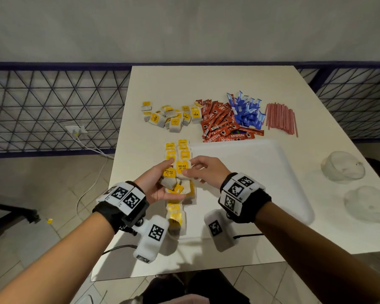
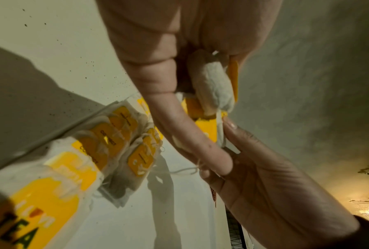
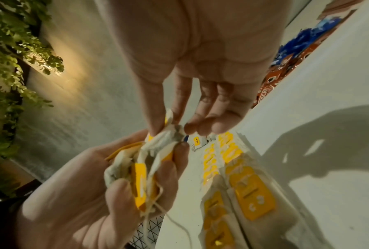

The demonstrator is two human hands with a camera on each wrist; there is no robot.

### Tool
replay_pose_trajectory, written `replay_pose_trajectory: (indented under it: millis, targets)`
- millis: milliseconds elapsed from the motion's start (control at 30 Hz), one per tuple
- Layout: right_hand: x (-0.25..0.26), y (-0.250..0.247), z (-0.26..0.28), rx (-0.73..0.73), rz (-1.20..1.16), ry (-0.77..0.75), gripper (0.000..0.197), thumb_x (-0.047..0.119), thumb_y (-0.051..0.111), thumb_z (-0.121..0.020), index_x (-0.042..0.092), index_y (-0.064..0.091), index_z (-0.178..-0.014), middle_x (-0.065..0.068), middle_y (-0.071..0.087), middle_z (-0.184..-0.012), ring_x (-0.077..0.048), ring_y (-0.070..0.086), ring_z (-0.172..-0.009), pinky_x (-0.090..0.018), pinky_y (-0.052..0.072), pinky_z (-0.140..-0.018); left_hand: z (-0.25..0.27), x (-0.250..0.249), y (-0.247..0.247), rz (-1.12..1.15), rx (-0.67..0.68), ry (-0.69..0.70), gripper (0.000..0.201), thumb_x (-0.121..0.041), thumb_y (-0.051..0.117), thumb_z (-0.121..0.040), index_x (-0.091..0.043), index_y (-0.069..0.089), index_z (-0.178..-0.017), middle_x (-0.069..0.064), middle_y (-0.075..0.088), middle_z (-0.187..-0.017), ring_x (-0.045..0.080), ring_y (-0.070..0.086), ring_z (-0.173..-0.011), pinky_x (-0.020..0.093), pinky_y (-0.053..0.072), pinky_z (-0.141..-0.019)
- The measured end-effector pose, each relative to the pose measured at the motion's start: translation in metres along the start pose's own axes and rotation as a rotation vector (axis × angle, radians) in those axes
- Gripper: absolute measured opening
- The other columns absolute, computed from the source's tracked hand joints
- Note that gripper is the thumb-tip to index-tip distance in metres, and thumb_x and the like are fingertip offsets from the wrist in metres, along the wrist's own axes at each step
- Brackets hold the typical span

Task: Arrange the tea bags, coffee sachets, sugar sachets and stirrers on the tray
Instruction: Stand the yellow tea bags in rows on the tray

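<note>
Beyond my hands I see four heaps across the table (image 1: 208,84): loose tea bags (image 1: 170,117) farthest left, coffee sachets (image 1: 219,123) next, sugar sachets (image 1: 248,113), then stirrers (image 1: 281,118) far right. Two rows of tea bags (image 1: 178,150) run under my hands along the tray's (image 1: 272,172) left edge.

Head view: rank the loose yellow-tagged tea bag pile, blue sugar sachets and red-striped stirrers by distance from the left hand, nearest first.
From the left hand:
1. Loose pile of yellow-tagged tea bags, straight ahead on the white table.
2. Blue sugar sachets, farther right, past the red coffee sachets.
3. Bundle of red-striped stirrers, rightmost.
</note>
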State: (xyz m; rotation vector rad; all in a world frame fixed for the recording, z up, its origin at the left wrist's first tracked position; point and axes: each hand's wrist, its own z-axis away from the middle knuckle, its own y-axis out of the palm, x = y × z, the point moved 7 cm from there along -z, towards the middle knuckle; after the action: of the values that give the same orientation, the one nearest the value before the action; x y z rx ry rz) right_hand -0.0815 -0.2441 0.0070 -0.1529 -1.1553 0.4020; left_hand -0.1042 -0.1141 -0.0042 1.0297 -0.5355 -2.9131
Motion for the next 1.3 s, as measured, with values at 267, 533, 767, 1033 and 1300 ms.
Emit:
replay_pose_trajectory:
  millis: [267, 533, 767, 1033, 1300]
  targets:
    - [0.007, -0.002, 0.004, -0.011, -0.226, -0.007, 0.016, 0.01, 0.067, -0.082, 0.015, 0.054, -0.074, -0.001, 0.056, -0.072, -0.009, 0.053, -0.064, -0.016, 0.047, -0.061, 0.001, 0.002, -0.009, -0.005, -0.03, 0.008, 0.027, -0.036, 0.052, -0.091, -0.013, 0.06, -0.101, 0.01, 0.062, -0.093, 0.021, 0.066, -0.071, 0.032, 0.057, -0.047]
    - [0.001, -0.005, 0.007, -0.035, -0.244, 0.026, 0.018, 0.011, 0.066, -0.083, 0.016, 0.051, -0.073, -0.003, 0.058, -0.071, -0.01, 0.053, -0.06, -0.015, 0.047, -0.06, 0.001, 0.008, -0.034, -0.002, -0.04, 0.006, 0.024, -0.03, 0.05, -0.091, -0.013, 0.066, -0.085, 0.003, 0.068, -0.066, 0.014, 0.066, -0.052, 0.031, 0.057, -0.054]
    - [-0.047, 0.008, 0.019, 0.061, 0.101, 0.13, 0.021, 0.014, 0.068, -0.082, 0.017, 0.05, -0.072, 0.003, 0.056, -0.068, -0.009, 0.049, -0.062, -0.02, 0.042, -0.065, 0.002, 0.014, -0.051, 0.0, -0.047, 0.0, 0.023, -0.029, 0.051, -0.091, -0.013, 0.067, -0.089, 0.001, 0.068, -0.069, 0.014, 0.066, -0.054, 0.03, 0.058, -0.053]
    - [-0.076, 0.023, 0.014, 0.084, 0.209, 0.213, 0.028, 0.014, 0.071, -0.079, 0.021, 0.049, -0.064, 0.006, 0.048, -0.062, -0.005, 0.042, -0.057, -0.015, 0.034, -0.055, 0.004, 0.014, -0.053, -0.023, -0.046, -0.007, 0.023, -0.028, 0.05, -0.091, -0.013, 0.067, -0.086, 0.001, 0.068, -0.067, 0.015, 0.066, -0.053, 0.028, 0.057, -0.051]
    - [-0.075, 0.02, 0.006, -0.008, 0.168, 0.241, 0.033, 0.017, 0.075, -0.075, 0.003, 0.066, -0.103, 0.001, 0.057, -0.081, -0.014, 0.053, -0.088, -0.02, 0.039, -0.075, 0.006, 0.016, -0.054, -0.02, -0.065, -0.015, 0.021, -0.027, 0.052, -0.09, -0.012, 0.067, -0.09, 0.004, 0.065, -0.08, 0.016, 0.066, -0.056, 0.028, 0.058, -0.05]
